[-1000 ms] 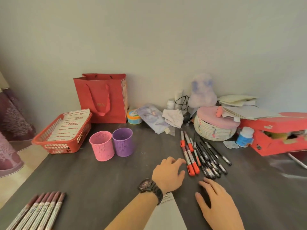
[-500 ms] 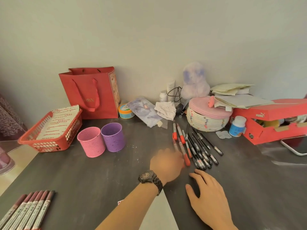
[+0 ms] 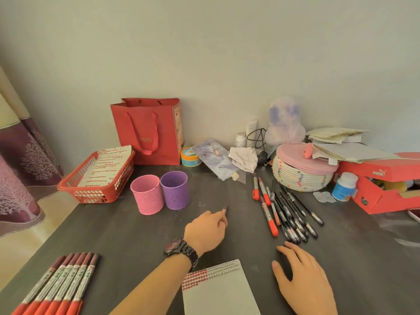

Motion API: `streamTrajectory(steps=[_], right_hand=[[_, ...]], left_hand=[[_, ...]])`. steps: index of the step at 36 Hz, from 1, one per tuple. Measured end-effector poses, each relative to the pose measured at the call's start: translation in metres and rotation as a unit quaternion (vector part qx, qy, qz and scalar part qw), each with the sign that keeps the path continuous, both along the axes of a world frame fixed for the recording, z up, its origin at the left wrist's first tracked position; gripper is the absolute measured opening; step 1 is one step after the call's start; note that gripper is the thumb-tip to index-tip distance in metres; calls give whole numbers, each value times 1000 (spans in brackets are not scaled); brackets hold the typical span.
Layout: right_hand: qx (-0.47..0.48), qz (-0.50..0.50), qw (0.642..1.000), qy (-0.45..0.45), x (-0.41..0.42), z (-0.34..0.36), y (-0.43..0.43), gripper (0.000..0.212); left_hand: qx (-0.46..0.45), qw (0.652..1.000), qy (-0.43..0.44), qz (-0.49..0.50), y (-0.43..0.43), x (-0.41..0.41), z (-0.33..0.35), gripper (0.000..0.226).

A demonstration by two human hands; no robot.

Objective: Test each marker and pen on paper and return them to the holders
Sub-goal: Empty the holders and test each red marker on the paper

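Left hand (image 3: pixel 205 230): fingers curled round a marker (image 3: pixel 225 209), pinching it. Only the dark end of the marker shows past the fingertips, pointing away from the person. The hand is above the bench (image 3: pixel 113 235), near its middle. Whether it touches the surface cannot be told. A watch (image 3: pixel 180 248) is on the wrist.

Right hand (image 3: pixel 304 278): spread, fingers straight, palm down on the bench, holding nothing. It lies just right of the paper (image 3: pixel 220 289).

Paper: flat at the near edge between the two forearms, with rows of small red and dark marks along its top.

Holders: pink holder (image 3: pixel 147 194) and purple holder (image 3: pixel 175 189) stand upright, side by side and touching, beyond the left hand. Their contents cannot be seen.

Loose stock: a pile (image 3: pixel 284 214) of red-capped markers and black pens lies on the bench beyond the right hand. A row of markers (image 3: pixel 61 285) with red caps lies side by side at the near left corner.

Other items: red basket (image 3: pixel 97 178) with sheets in it at left, red bag (image 3: pixel 147 130) against the wall, lidded woven basket (image 3: pixel 302 171) and red shoebox (image 3: pixel 381 185) at right.
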State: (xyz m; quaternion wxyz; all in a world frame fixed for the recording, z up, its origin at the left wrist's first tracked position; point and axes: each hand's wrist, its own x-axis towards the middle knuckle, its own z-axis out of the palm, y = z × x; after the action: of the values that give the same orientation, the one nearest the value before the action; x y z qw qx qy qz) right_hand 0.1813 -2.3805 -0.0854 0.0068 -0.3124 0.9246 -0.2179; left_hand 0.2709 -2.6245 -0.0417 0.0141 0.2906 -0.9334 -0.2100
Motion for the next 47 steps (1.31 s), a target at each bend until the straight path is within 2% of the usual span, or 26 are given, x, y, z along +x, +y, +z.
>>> streamTrajectory(steps=[6, 8, 11, 14, 18, 22, 25, 33, 37, 41, 43, 45, 47], right_hand=[[12, 19, 1000, -17, 23, 6, -21, 47], [-62, 43, 997, -18, 34, -3, -32, 46], [-131, 122, 981, 70, 59, 0, -50, 37], [-112, 164, 975, 101, 75, 5, -64, 42], [-63, 115, 988, 87, 81, -3, -71, 28], [-11, 85, 996, 9, 81, -9, -69, 47], [-21, 82, 996, 1, 77, -10, -66, 50], [-4, 94, 996, -6, 75, -15, -63, 51], [-42, 90, 995, -8, 76, -11, -65, 50], [-159, 66, 983, -66, 84, -3, -63, 60], [-216, 57, 965, -134, 93, 4, -62, 59], [-274, 67, 930, -234, 100, 12, -65, 49], [-324, 84, 892, -304, 107, 18, -69, 29]], left_hand=[[38, 996, 67, 53, -31, 67, -16, 24], [35, 993, 87, 67, -37, 88, -27, 23], [40, 989, 116, 86, -39, 112, -41, 22], [74, 978, 158, 114, -37, 126, -49, 23], [99, 966, 198, 133, -31, 134, -53, 20], [78, 964, 218, 132, -23, 140, -57, 12], [62, 961, 237, 130, -19, 140, -57, 20], [69, 959, 248, 115, -9, 143, -58, 17], [83, 955, 267, 103, 2, 146, -55, 22], [109, 949, 290, 57, 25, 148, -46, 21], [135, 947, 291, 23, 37, 147, -39, 27], [145, 950, 278, -8, 48, 144, -33, 32], [127, 956, 262, -42, 56, 140, -28, 31]])
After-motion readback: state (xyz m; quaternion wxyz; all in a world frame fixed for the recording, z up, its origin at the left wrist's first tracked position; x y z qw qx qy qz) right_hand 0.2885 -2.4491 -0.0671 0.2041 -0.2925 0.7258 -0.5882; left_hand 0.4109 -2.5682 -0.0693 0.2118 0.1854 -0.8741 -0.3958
